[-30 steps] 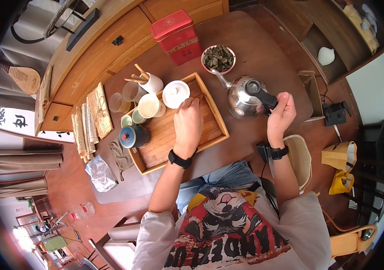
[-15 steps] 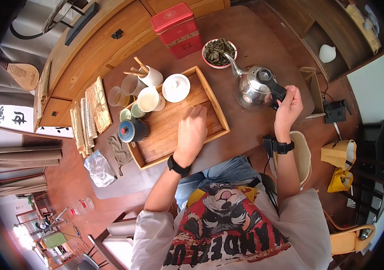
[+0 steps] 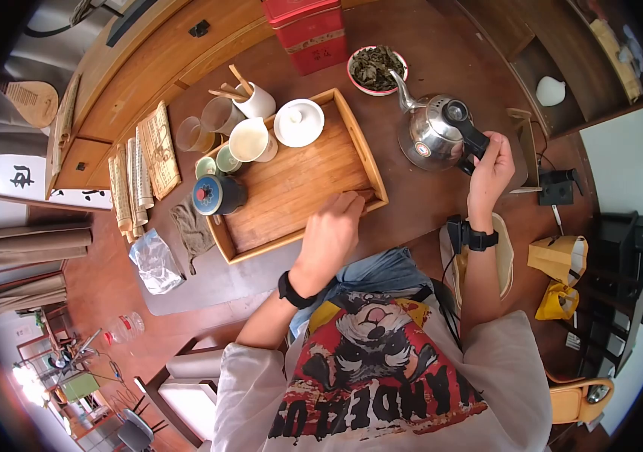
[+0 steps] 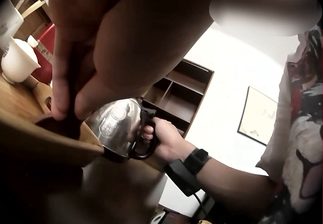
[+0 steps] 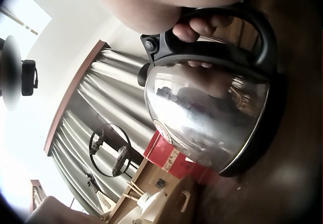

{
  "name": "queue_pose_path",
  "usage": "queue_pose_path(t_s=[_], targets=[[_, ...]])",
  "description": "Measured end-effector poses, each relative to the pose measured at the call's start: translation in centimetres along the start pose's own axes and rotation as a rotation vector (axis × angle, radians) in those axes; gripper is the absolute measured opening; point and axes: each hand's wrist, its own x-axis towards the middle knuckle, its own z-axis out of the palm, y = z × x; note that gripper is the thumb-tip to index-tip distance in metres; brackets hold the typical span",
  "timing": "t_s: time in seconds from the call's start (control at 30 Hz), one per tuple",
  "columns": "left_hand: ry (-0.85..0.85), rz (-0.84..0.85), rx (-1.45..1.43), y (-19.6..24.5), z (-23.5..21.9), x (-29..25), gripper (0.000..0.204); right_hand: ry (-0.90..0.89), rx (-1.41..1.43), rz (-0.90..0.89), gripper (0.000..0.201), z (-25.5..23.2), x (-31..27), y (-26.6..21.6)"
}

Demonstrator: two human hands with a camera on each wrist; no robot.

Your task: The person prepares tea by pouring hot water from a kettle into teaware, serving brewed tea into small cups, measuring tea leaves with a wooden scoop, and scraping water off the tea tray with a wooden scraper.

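Observation:
My right hand [image 3: 492,175] grips the black handle of a shiny steel kettle [image 3: 431,129], its spout pointing toward a red-rimmed bowl of dark tea leaves [image 3: 376,69]. The left hand [image 3: 330,232] is over the near right corner of a wooden tray [image 3: 284,192]. Its thumb and fingers pinch a dark brown piece [image 4: 58,126], mostly hidden behind the fingers, right at the tray rim. Along the tray's far left stand a white lidded bowl [image 3: 299,123], a white pitcher [image 3: 252,141], small green cups [image 3: 229,160] and a blue-lidded jar [image 3: 217,194].
Behind the tray are a red tin [image 3: 310,38], a white holder with wooden tools [image 3: 255,100] and two clear glasses [image 3: 222,115]. Bamboo scrolls [image 3: 157,151], a dark cloth [image 3: 192,224] and a crumpled silvery bag [image 3: 154,261] lie on the left.
My left hand has drawn back from beside the lidded bowl to the tray's near right corner. The right hand has shifted the kettle a little to the right. The head view has tilted slightly.

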Motion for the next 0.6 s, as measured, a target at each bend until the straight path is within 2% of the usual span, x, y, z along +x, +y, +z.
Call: queue_pose_path(t_s=[0.07,0.1,0.13,0.17,0.2,0.27,0.3,0.37,0.43,0.5,0.57,0.6], targets=[[0.124,0.001,-0.17,-0.8,-0.9,0.4,0.016,-0.026,-0.052,-0.063,0.031,-0.1,0.0,-0.2],[0.127,0.0,-0.172,-1.2,-1.4,0.6,0.016,0.017,-0.094,-0.164,0.026,0.0,-0.1,-1.0],[0.159,-0.058,-0.178,-1.5,-2.0,0.7,0.013,0.06,-0.136,-0.264,0.021,0.1,-0.3,-1.5],[0.191,-0.117,-0.184,-2.0,-2.4,0.7,0.012,0.057,-0.139,-0.264,0.021,-0.2,-0.3,-1.7],[0.186,-0.207,-0.3,-2.7,-2.5,0.8,0.012,0.094,-0.184,-0.372,0.018,-0.4,-0.1,-2.0],[0.198,-0.26,-0.32,-3.8,-2.9,1.1,0.012,0.149,-0.246,-0.56,0.017,-0.6,-0.2,-2.9],[0.21,-0.311,-0.336,-4.1,-3.1,1.5,0.011,0.143,-0.247,-0.562,0.017,-0.6,-0.7,-3.7],[0.211,-0.321,-0.329,-4.4,-3.0,2.5,0.009,0.018,-0.143,-0.57,0.017,-0.1,-2.0,-5.4],[0.196,-0.236,-0.332,-4.6,-2.5,3.7,0.011,-0.049,-0.104,-0.62,0.018,1.2,-3.0,-6.6],[0.21,-0.279,-0.318,-5.0,-1.9,5.2,0.015,-0.355,0.065,-0.442,0.021,2.6,-4.3,-7.6],[0.223,-0.317,-0.304,-5.3,-1.3,6.3,0.018,-0.559,-0.032,-0.492,0.023,4.2,-4.9,-8.4],[0.227,-0.3,-0.279,-5.5,-1.1,6.6,0.022,-0.597,-0.043,-0.528,0.022,5.2,-5.3,-8.4]])
